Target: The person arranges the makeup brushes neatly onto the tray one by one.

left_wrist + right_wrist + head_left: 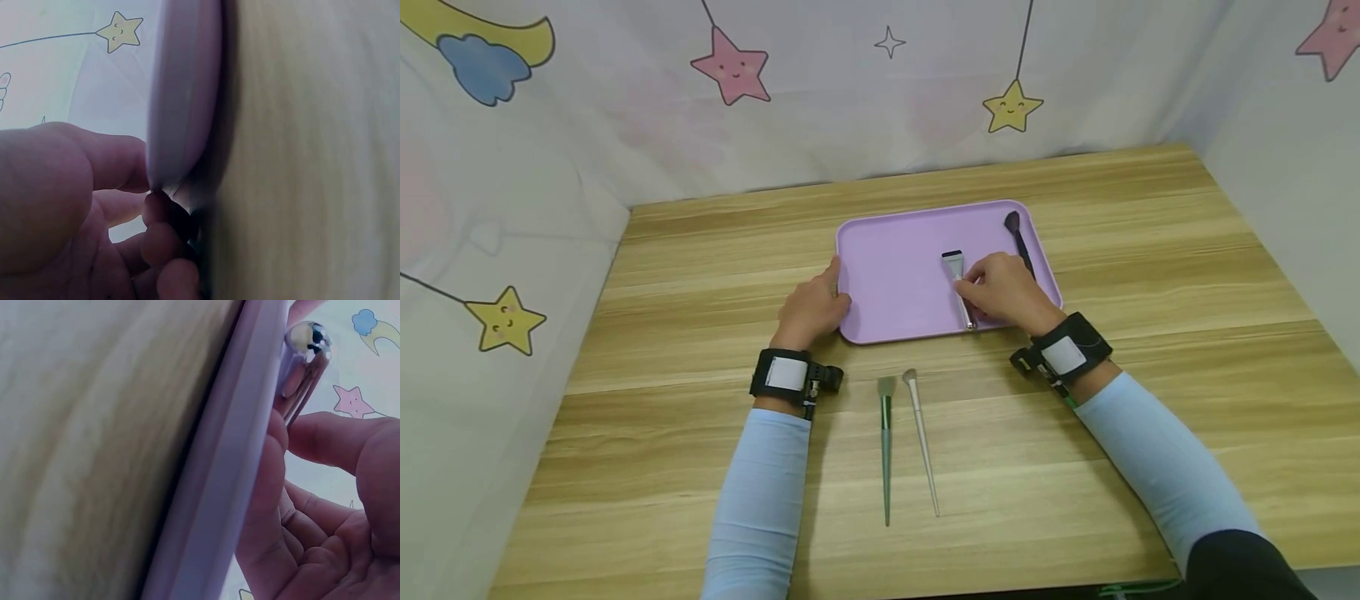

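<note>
On the lilac tray (891, 271) lies a flat-headed makeup brush (953, 266) with a silver ferrule and dark bristle tip. My right hand (1009, 290) pinches its handle between thumb and fingers, over the tray's near right part. The chrome handle end (309, 340) shows above the tray rim in the right wrist view. My left hand (812, 308) grips the tray's left edge, thumb at the rim and fingers curled under it in the left wrist view. Beside the right hand, a black fluffy makeup brush (1014, 227) rests along the tray's right side, its lower end hidden.
Two more makeup brushes lie on the wooden table (1150, 433) in front of the tray: a green one (886, 437) and a slim pale one (922, 433) to its right. A curtain (865, 117) with printed stars hangs behind the table.
</note>
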Tool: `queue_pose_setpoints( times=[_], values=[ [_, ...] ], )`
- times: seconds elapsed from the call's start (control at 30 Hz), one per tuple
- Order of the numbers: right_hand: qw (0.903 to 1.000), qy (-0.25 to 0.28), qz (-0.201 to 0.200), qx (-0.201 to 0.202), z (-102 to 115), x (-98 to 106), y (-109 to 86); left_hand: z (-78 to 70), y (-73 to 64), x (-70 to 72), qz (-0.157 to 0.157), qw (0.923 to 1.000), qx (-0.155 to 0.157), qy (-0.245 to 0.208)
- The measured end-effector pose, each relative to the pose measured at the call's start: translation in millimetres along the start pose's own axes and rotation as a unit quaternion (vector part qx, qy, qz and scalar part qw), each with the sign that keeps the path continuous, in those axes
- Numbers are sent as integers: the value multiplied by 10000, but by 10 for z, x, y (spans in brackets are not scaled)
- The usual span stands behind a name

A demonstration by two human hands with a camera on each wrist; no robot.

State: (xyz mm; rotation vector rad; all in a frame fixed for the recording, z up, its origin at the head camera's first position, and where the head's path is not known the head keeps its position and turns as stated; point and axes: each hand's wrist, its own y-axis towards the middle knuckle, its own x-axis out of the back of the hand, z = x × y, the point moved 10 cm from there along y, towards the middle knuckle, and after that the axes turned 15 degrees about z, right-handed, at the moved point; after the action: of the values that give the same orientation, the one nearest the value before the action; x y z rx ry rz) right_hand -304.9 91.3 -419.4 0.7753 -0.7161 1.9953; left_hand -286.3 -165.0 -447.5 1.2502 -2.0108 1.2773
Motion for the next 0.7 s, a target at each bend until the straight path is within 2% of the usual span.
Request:
queue_pose_setpoints(
  times=[0.2, 0.47, 0.7],
  values=[
    [9995, 207, 217, -72, -17, -43, 10, 4, 2, -4, -8, 10000, 10, -13],
    [9996, -90, 211, -185, -19, -35, 10, 23, 7, -24, 8, 10000, 19, -48],
    [9985, -236, 438, -213, 45, -89, -5, 6, -2, -4, -5, 10000, 6, -37]
  ],
)
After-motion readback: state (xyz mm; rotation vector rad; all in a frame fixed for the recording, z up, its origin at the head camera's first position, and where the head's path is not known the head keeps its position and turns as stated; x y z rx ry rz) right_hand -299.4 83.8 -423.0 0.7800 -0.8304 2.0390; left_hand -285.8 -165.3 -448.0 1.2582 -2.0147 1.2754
